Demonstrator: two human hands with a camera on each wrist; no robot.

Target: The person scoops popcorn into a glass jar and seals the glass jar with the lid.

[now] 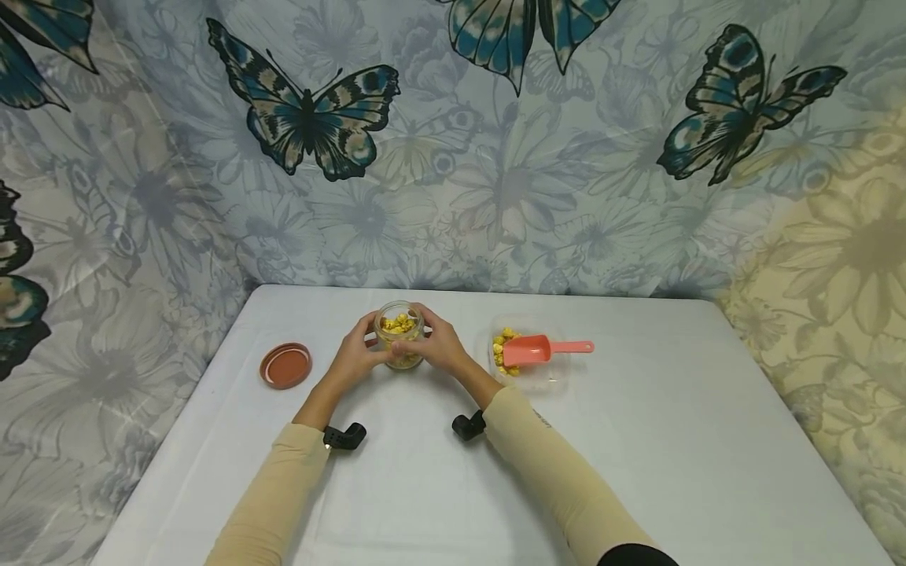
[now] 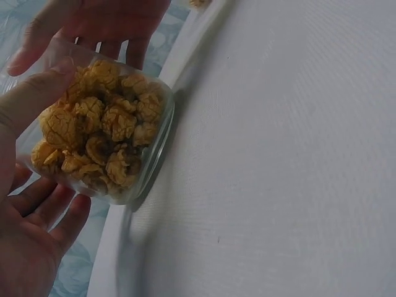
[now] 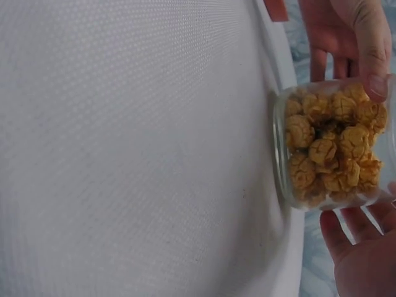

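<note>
A clear glass jar (image 1: 405, 362) without a lid stands upright on the white table, with yellow-brown popcorn (image 2: 93, 127) inside. My left hand (image 1: 351, 354) holds it from the left, and the thumb lies across the near side. From the right, my right hand (image 1: 442, 346) grips the same jar, its thumb also on the front. In the right wrist view the popcorn (image 3: 334, 145) shows through the glass, with fingers on both sides of the jar. The backs of some fingers are hidden behind it.
A reddish-brown round lid (image 1: 285, 365) lies to the left of the jar. On the right, a clear plastic container (image 1: 548, 384) holds more popcorn, and a coral-pink scoop (image 1: 531, 350) lies in it with its handle over the edge. Butterfly-patterned cloth (image 1: 510, 196) hangs behind the table.
</note>
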